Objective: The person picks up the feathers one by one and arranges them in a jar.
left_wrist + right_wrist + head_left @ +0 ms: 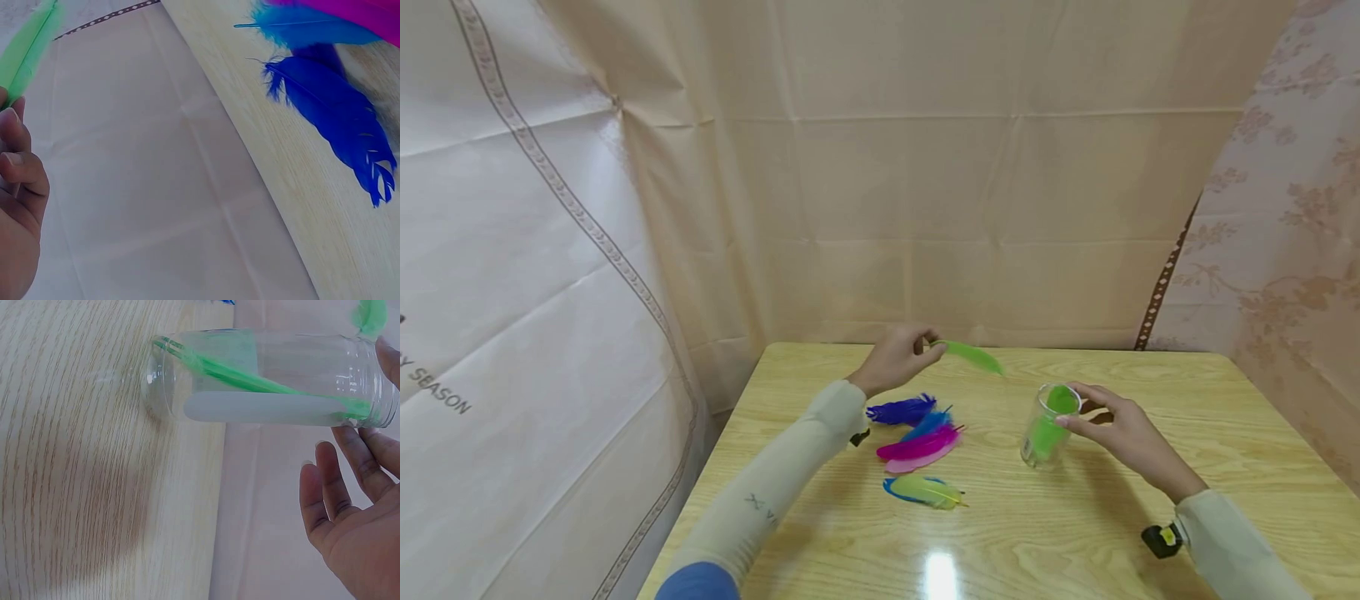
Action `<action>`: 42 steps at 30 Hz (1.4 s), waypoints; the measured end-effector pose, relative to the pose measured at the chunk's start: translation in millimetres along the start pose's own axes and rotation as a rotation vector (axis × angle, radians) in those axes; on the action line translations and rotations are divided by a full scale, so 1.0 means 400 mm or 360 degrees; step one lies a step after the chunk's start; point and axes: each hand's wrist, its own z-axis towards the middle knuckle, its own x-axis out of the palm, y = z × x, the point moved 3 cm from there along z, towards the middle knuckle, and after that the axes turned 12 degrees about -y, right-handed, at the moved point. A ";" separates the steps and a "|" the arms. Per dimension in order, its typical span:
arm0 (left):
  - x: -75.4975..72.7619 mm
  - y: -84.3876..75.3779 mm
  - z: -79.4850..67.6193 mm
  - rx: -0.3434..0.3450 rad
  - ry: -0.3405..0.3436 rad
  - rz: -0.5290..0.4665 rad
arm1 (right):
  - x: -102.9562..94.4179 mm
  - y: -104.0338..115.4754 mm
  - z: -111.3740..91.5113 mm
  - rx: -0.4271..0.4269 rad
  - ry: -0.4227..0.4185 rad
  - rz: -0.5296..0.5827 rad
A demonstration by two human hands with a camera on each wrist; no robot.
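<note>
In the head view, the clear jar [1037, 429] stands upright on the wooden surface [1000, 542], with green feathers showing inside. At the right of the jar, the right hand [1123, 429] has its grip around the rim, the thumb in front. To the left of the jar, the left hand [895, 358] pinches a bright green feather [973, 357] by one end, this grip being narrowed to thumb and fingertips; the other end points toward the jar. Also left of the jar lie a dark blue feather [901, 411], a magenta feather [917, 444] and a yellow-green feather [932, 493]. In the left wrist view, the pinched feather is smooth, with a darker shaft line. In the right wrist view, the green feathers lean slantwise inside the jar, quills at its bottom, and two fingers are apart from the glass.
</note>
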 end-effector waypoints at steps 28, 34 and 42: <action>0.053 -0.073 0.057 0.0208 0.0045 0.0015 | 0.003 -0.007 0.001 0.0023 0.0008 0.0006; 0.065 -0.090 0.069 0.0316 0.0030 0.0041 | -0.002 -0.005 0.001 0.0018 0.0002 0.0000; 0.081 -0.109 0.077 0.0335 0.0077 0.0054 | 0.000 -0.008 0.003 0.0008 0.0011 0.0008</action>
